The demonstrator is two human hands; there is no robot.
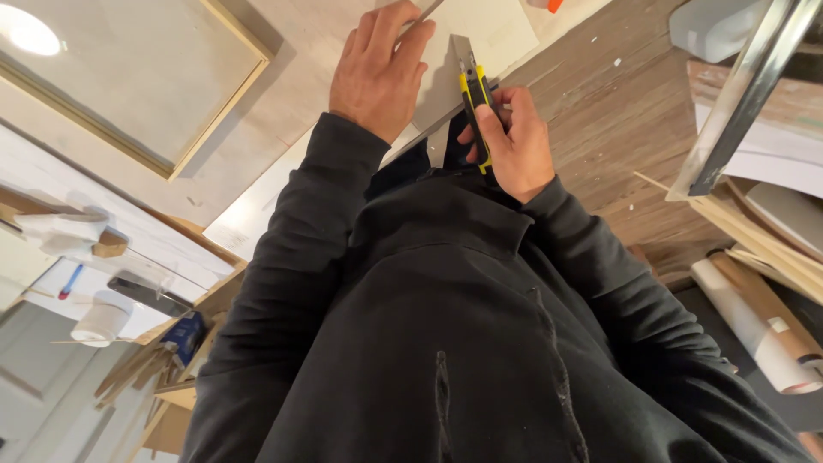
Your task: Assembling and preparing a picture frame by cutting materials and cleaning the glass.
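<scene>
The right hand [513,141] is closed around a yellow and black utility knife [473,99], with the index finger laid along its back. The long axis of the knife points away from the body, tilted a little to the left, and its blade end rests on a pale sheet of board [480,34] on the surface [617,111]. The left hand [377,73] lies just beside it, to the left, pressed flat with the fingers spread on a thin straight strip [420,19] (probably a ruler, only its far end shows). This strip runs in nearly the same direction as the knife. So the knife is directly in front of the chest, and the right hand is the one on it; the left hand is near, but not touching it.

Counted: one knife, one strip, one pale sheet under the hands, and two hands. At the far left one framed panel [129,77] lies apart. At the right there are several paper rolls [754,317]; I cannot count them exactly.
</scene>
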